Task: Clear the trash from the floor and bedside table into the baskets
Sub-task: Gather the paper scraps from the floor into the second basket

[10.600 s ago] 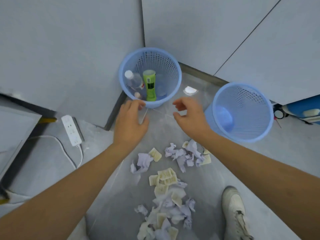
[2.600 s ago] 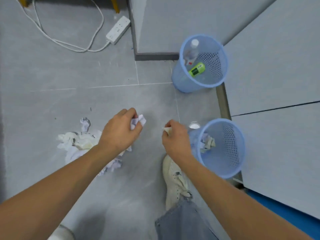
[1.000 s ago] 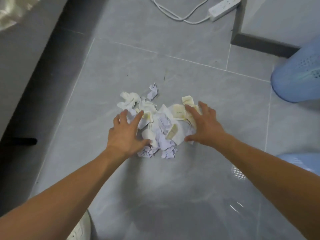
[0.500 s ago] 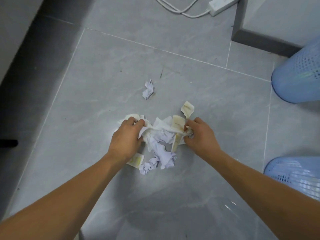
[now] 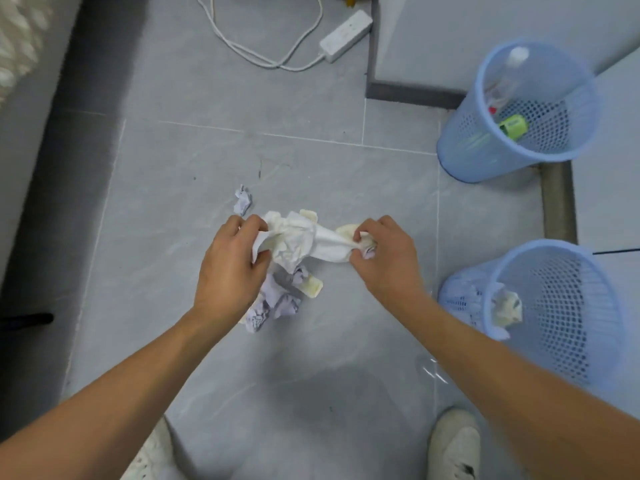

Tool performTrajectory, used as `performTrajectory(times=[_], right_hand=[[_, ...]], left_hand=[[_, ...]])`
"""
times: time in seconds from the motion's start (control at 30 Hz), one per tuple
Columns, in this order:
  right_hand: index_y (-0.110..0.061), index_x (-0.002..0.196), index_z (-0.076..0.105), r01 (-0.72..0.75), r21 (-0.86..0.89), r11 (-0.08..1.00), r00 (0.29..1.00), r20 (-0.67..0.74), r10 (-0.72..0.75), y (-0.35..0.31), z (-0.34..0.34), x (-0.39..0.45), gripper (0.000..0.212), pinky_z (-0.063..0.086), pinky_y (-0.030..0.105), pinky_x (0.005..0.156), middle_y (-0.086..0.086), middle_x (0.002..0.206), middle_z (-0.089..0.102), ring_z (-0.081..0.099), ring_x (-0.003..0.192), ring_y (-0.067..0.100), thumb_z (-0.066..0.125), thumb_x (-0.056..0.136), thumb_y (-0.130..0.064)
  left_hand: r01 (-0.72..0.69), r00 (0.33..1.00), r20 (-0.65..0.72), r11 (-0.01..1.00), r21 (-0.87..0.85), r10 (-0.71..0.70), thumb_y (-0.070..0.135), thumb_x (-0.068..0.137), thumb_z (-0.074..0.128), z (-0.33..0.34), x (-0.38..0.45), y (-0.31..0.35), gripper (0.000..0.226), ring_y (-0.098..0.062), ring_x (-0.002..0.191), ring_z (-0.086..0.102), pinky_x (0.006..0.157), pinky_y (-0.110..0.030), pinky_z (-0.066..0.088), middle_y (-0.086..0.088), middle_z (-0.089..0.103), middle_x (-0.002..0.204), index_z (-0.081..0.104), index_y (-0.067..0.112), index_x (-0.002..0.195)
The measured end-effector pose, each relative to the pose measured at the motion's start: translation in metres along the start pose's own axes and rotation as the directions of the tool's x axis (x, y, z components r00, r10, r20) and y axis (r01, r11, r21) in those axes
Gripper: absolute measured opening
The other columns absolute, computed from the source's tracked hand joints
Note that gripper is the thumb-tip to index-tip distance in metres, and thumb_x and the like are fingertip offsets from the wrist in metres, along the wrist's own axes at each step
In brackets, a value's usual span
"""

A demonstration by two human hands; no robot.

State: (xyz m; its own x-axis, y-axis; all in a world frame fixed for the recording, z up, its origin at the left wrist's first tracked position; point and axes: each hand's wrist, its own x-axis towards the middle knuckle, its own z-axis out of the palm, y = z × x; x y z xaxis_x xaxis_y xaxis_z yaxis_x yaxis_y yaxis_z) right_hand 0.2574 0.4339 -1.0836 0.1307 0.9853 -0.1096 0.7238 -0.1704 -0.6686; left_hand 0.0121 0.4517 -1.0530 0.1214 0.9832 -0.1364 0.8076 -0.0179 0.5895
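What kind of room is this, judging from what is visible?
Probably a bedroom corner: grey tiled floor, a power strip by a grey cabinet, and bedding at the left edge.

We see bright, even light. A soft dark shadow lies on the floor (image 5: 311, 393) below the left hand (image 5: 228, 271) and right hand (image 5: 384, 258). Lines bend at the edges. Both forearms look a bit blurry.
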Motion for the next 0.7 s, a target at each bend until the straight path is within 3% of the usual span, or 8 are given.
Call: performTrajectory(times=[0.2,0.37,0.5,0.6,0.7], right_hand=[[-0.016,0.087,0.065,-0.154,0.034,0.988,0.967,-0.203,0.157,-0.006,-0.140,-0.046,0.020,0.037,0.014,0.063,-0.001,0.089,0.056,0.051,0.074,0.014,0.074,0.072,-0.006],[-0.014,0.095,0.067,-0.391,0.043,0.919,0.866,-0.320,0.384,0.050,-0.260,-0.105,0.021,0.040,0.020,0.072,-0.001,0.097,0.059,0.059,0.081,0.017,0.076,0.078,-0.007],[-0.017,0.092,0.065,-0.530,0.005,0.848,0.809,-0.296,0.507,0.115,-0.297,-0.139,0.023,0.048,0.028,0.072,-0.001,0.093,0.056,0.061,0.082,0.022,0.075,0.074,-0.006],[-0.019,0.091,0.063,-0.561,-0.008,0.828,0.805,-0.238,0.543,0.154,-0.293,-0.148,0.023,0.047,0.029,0.069,-0.002,0.091,0.053,0.060,0.080,0.022,0.073,0.075,-0.008],[-0.020,0.099,0.066,-0.548,0.071,0.834,0.824,-0.125,0.552,0.179,-0.278,-0.147,0.024,0.048,0.027,0.071,-0.003,0.097,0.052,0.061,0.088,0.020,0.076,0.078,-0.013]], left_hand=[[-0.086,0.996,0.025,0.993,-0.087,0.089,0.006,0.090,0.064,-0.032,-0.009,0.122,0.023,-0.017,0.067,0.052,0.062,-0.034,0.039,0.001,0.055,0.102,0.058,0.019,0.108],[-0.197,0.966,0.132,0.966,-0.168,0.220,0.006,0.087,0.067,-0.008,-0.037,0.246,0.024,-0.017,0.075,0.049,0.066,-0.029,0.035,0.001,0.055,0.103,0.060,0.017,0.107],[-0.296,0.901,0.270,0.937,-0.188,0.339,0.010,0.086,0.070,0.060,-0.054,0.318,0.026,-0.018,0.083,0.050,0.066,-0.034,0.045,0.003,0.051,0.101,0.058,0.020,0.107],[-0.270,0.875,0.375,0.951,-0.149,0.307,0.017,0.086,0.069,0.124,-0.068,0.340,0.023,-0.022,0.088,0.053,0.067,-0.038,0.051,-0.001,0.053,0.102,0.058,0.019,0.107],[-0.249,0.854,0.470,0.969,-0.006,0.222,0.017,0.087,0.067,0.179,-0.082,0.337,0.028,-0.029,0.095,0.058,0.064,-0.041,0.053,-0.006,0.055,0.108,0.056,0.018,0.113]])
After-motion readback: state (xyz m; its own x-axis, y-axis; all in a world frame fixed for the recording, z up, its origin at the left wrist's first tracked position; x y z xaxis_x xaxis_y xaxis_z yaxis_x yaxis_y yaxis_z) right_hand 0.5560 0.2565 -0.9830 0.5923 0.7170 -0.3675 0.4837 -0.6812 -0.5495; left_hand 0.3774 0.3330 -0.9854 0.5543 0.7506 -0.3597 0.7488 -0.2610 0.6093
